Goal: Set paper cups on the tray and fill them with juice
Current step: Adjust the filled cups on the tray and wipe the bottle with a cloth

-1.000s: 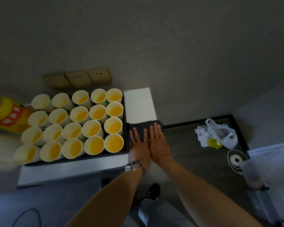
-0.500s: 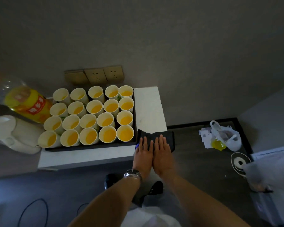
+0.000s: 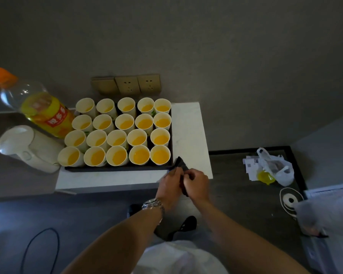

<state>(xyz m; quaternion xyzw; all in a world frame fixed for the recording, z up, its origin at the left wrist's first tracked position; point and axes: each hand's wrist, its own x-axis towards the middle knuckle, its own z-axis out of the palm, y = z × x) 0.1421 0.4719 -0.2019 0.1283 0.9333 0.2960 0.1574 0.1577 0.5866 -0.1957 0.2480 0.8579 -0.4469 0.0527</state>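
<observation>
Both hands grip dark cloth at tray's 4 o'clock corner.
Left hand and right hand curl fingers round cloth; filled paper cups sit on tray, bottle at 9 o'clock.

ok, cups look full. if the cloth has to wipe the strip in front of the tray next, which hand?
Left, probably. Both hands grip the cloth at the tray's near right corner, but the left hand sits on the tray side, nearer that strip; the right hand would have to cross it.
</observation>
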